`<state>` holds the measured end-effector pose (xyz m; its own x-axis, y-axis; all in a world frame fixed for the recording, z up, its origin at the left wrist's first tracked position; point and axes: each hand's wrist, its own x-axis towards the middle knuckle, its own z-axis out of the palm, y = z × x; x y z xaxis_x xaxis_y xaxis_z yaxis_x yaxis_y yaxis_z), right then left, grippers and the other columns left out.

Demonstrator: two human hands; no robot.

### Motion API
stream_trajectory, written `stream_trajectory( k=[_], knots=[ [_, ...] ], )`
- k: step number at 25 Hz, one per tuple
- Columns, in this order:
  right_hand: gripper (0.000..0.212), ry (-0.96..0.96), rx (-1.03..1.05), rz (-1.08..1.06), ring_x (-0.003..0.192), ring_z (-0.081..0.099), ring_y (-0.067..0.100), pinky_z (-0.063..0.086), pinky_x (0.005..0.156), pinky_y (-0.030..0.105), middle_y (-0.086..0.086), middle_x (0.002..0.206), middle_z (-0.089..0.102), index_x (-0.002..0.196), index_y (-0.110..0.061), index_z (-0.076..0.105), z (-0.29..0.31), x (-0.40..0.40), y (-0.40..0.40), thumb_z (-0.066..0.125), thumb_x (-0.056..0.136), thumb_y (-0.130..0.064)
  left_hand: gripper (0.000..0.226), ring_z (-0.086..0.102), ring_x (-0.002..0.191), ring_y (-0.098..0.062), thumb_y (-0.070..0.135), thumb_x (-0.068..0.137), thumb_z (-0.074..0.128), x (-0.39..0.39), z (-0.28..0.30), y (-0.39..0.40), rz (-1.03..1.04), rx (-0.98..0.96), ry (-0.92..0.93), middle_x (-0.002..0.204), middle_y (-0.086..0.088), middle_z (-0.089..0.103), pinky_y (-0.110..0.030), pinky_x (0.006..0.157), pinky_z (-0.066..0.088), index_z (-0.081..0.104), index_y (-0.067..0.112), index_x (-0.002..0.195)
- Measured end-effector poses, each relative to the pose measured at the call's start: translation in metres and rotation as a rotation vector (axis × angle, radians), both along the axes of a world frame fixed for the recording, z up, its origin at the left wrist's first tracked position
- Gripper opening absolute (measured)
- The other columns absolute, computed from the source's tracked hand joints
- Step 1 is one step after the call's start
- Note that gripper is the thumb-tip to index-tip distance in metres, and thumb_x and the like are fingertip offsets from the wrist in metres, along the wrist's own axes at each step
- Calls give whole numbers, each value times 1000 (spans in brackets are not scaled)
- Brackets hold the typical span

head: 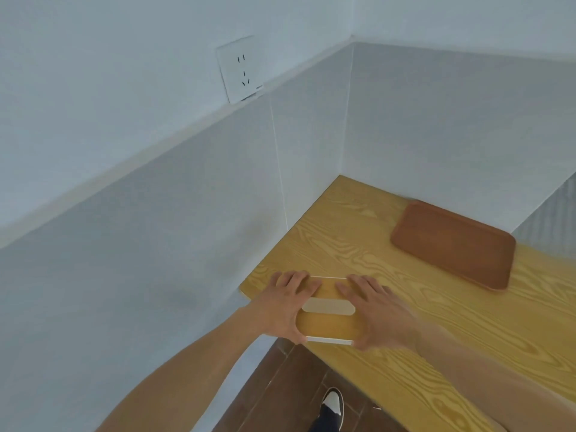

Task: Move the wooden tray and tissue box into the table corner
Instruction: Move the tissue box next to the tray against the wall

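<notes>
The tissue box [330, 324] has a yellow wood-look lid with a white oval slot and white edges. It sits at the near left end of the yellow wooden table [389, 300], by the front edge. My left hand [285, 302] grips its left end and my right hand [378, 310] grips its right end, fingers spread over the top. The reddish-brown wooden tray [455, 244] lies flat further back on the right, close to the back wall and apart from both hands.
White walls close the table on the left and at the back, meeting in a corner [341, 176]. A wall socket [241, 70] is high on the left wall. Brown floor tiles and a shoe [332, 403] show below the table edge.
</notes>
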<state>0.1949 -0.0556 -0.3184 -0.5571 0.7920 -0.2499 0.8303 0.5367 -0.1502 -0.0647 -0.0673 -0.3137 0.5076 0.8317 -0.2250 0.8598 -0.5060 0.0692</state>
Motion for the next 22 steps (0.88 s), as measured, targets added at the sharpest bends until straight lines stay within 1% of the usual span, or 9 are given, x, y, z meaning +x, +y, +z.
stream_trajectory(
  k=[4,7,13,15,18,22],
  knots=[
    [119,16,-24,-60,148,6,27,22,117,45,5,164,8,153,-33,5,-5,9,44,61,54,-67,120,16,137,-32,72,55,66,12,-1,60,-35,-41,61,149,-7,17,-59,115,14,7,28,149],
    [118,28,-23,-99,147,8,29,24,115,45,8,164,10,153,-31,5,-12,15,71,62,55,-65,122,13,141,-29,70,55,68,22,-4,97,-59,-67,74,152,-5,14,-61,115,9,4,29,150],
    [125,32,-74,-220,146,12,32,28,113,49,11,163,13,153,-29,6,-30,14,105,73,52,-60,125,15,143,-28,61,54,76,34,-19,154,-100,-96,86,152,-4,13,-61,116,11,4,30,150],
    [127,41,-79,-261,146,12,32,29,111,49,10,163,13,153,-30,6,-37,10,116,76,51,-60,128,14,144,-27,60,52,78,35,-23,173,-111,-114,110,153,-4,12,-60,116,9,2,30,151],
    [128,46,-86,-310,146,14,32,30,111,50,12,162,15,153,-29,7,-46,0,133,78,51,-59,129,11,146,-26,57,54,82,30,-27,202,-132,-153,133,156,-4,9,-61,117,7,1,30,152],
    [126,62,-76,-366,145,13,32,30,111,49,12,163,14,153,-29,9,-52,-22,157,79,52,-58,126,10,146,-27,53,59,81,14,-30,238,-171,-190,133,156,-4,7,-61,116,8,-1,31,152]
  ],
)
